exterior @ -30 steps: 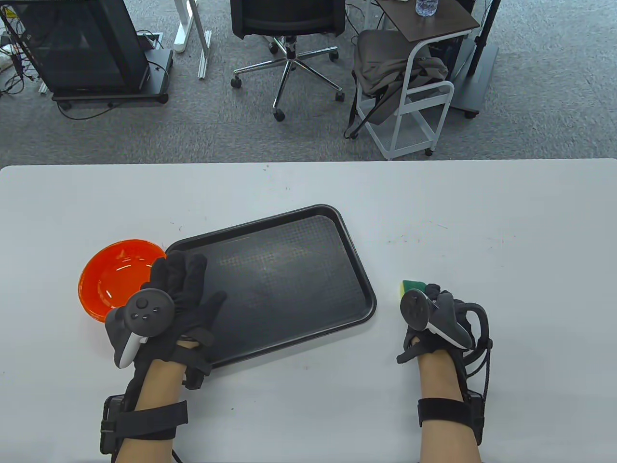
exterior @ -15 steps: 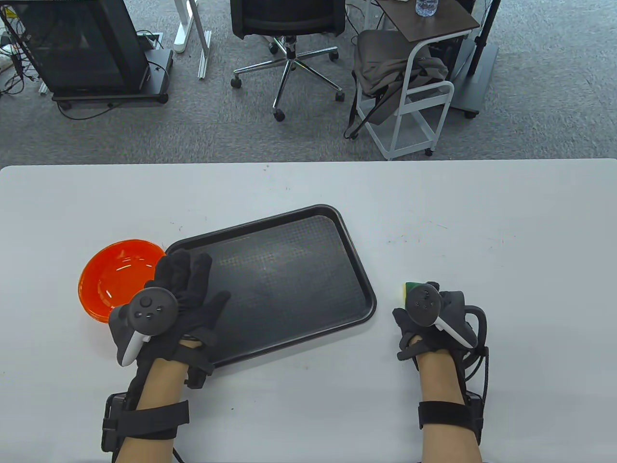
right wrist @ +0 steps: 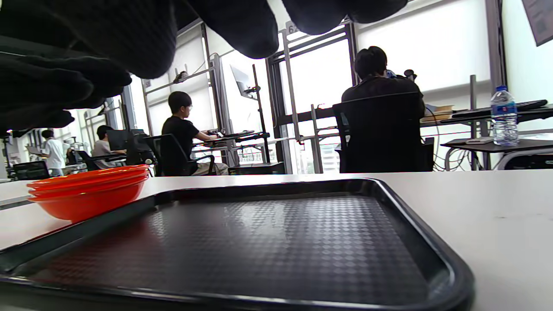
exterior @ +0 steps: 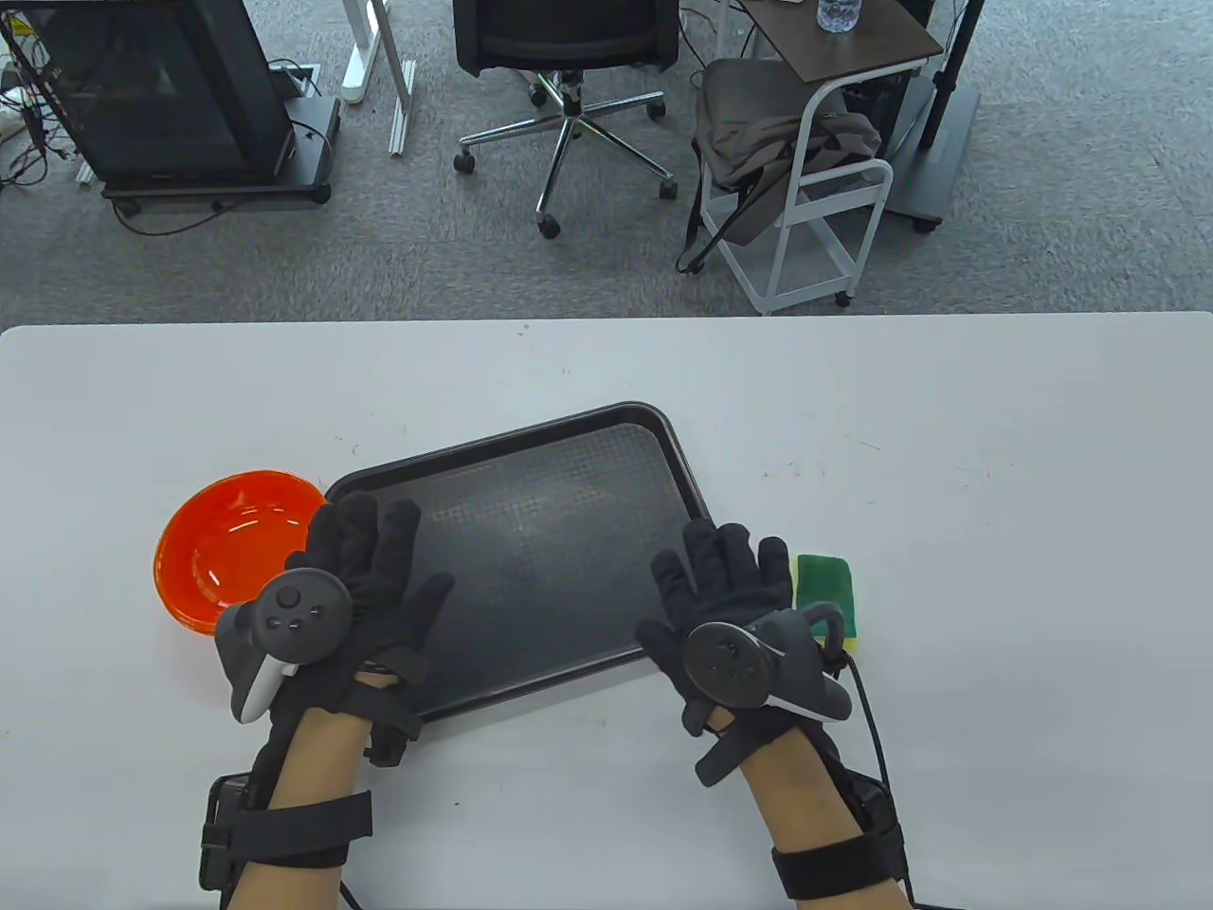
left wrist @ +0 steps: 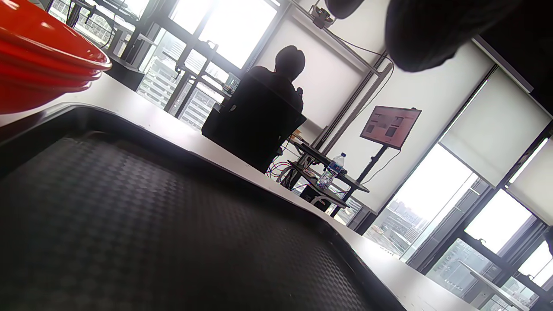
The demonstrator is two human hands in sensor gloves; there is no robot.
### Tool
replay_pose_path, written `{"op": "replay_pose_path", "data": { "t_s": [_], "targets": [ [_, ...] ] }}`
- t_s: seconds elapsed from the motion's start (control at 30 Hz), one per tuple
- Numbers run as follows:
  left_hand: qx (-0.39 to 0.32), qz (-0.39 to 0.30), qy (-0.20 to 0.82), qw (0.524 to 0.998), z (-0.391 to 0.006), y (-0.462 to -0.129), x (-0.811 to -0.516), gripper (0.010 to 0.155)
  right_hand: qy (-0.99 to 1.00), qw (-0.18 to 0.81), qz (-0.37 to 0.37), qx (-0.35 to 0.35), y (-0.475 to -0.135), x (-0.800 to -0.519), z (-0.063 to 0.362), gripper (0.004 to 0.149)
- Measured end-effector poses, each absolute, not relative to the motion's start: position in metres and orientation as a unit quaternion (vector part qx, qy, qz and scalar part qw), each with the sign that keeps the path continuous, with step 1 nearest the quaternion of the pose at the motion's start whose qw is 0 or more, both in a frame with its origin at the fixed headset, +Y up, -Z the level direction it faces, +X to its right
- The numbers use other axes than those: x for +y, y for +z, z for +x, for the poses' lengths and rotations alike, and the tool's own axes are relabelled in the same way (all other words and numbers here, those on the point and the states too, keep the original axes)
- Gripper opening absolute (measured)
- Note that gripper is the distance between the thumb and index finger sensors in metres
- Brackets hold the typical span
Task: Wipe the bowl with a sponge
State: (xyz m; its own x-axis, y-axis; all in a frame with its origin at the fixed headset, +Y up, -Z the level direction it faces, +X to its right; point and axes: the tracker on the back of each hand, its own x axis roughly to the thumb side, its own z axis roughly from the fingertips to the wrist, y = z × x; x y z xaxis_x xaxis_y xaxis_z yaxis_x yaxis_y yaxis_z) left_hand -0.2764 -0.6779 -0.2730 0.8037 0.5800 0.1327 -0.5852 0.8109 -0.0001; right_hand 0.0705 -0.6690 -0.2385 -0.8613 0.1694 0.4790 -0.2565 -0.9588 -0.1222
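An orange bowl (exterior: 223, 545) sits on the white table just left of the black tray (exterior: 559, 493); it also shows at the left of both wrist views (left wrist: 39, 65) (right wrist: 86, 192). A green and yellow sponge (exterior: 826, 592) lies flat on the table right of the tray, untouched. My left hand (exterior: 365, 559) rests with straight fingers over the tray's near left corner, beside the bowl. My right hand (exterior: 725, 578) is spread flat over the tray's near right corner, the sponge just to its right. Neither hand holds anything.
The tray (right wrist: 268, 242) lies slanted in the middle of the table and holds nothing. Beyond the table's far edge stand an office chair (exterior: 569, 57) and a white side cart (exterior: 815, 161). People sit at desks in the background of the wrist views.
My right hand let go of the sponge, moved left and spread its fingers over the tray's near right corner. The sponge now lies on the table. My left hand barely shifted.
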Motion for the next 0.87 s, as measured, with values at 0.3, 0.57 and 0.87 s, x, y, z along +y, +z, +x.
{"op": "replay_pose_path", "data": {
  "t_s": [0.3,0.57,0.87],
  "targets": [
    [-0.072,0.020,0.291,0.954,-0.269,-0.270,-0.677,0.075,0.955,0.070,0.277,-0.083,-0.224,-0.666,0.041,0.075],
    [-0.075,0.015,0.285,0.956,-0.265,-0.271,-0.679,0.075,0.959,0.075,0.265,-0.070,-0.230,-0.670,0.048,0.073],
    [-0.079,0.011,0.282,0.956,-0.262,-0.271,-0.680,0.075,0.959,0.085,0.262,-0.066,-0.231,-0.670,0.051,0.072]
  ]
}}
